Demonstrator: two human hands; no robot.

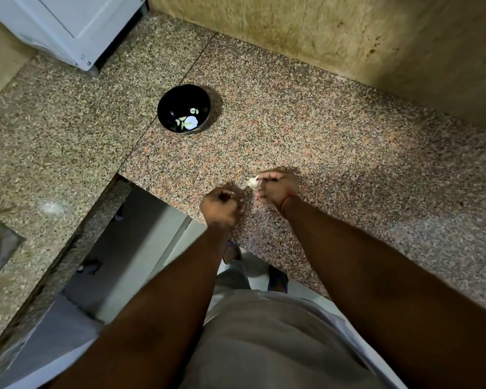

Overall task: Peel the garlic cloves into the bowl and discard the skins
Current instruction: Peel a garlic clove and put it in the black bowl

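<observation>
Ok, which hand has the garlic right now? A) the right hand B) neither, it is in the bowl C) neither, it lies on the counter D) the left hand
A: the pale garlic sticks out from the curled fingertips of the right hand, while the left hand is fisted beside it.

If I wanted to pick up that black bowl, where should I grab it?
Probably take the black bowl by its rim, coming from above on the near side. It sits upright and open on the counter, its round sides curve under, and pale garlic pieces lie inside, so keep your grip level.
</observation>
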